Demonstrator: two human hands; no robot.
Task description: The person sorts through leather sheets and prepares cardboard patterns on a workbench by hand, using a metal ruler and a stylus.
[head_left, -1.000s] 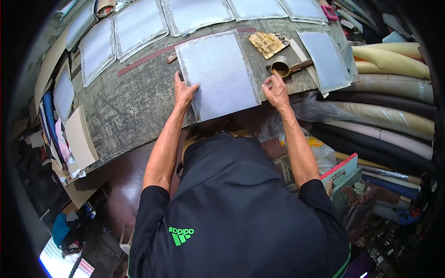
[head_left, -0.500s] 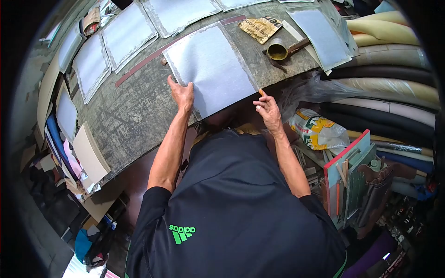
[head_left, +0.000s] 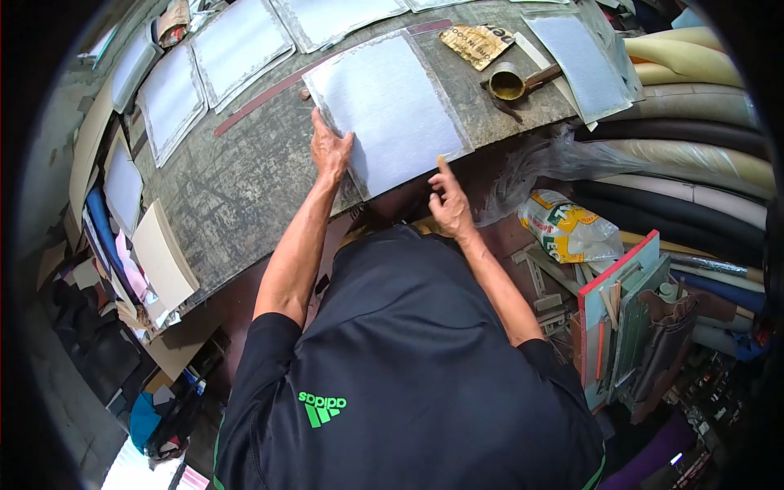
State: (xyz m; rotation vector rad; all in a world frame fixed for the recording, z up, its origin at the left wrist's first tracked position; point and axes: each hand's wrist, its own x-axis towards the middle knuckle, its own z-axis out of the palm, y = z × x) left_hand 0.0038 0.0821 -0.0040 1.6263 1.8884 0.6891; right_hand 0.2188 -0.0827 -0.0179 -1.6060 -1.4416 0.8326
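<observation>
A pale grey-white sheet (head_left: 384,106) with a rough border lies on the worn workbench (head_left: 245,175), its near edge at the bench's front edge. My left hand (head_left: 329,151) rests at the sheet's left side, thumb and fingers apart. At the sheet's near right edge is my right hand (head_left: 451,200), its index finger stretched out with an orange-yellow fingertip and the other fingers loosely bent. Nothing shows in either hand. To the right stands a small tin (head_left: 506,84) with yellowish residue inside.
Similar sheets (head_left: 242,51) lie along the back, with another (head_left: 578,65) at the right. A reddish strip (head_left: 273,91) runs behind the sheet. Beside the tin is a crumpled yellow wrapper (head_left: 476,45). Material rolls (head_left: 694,131) and a plastic bag (head_left: 567,227) are at the right.
My right hand has moved left along the sheet's near edge. The bench and the things on it appear shifted slightly right. My left hand remains at the sheet's left side.
</observation>
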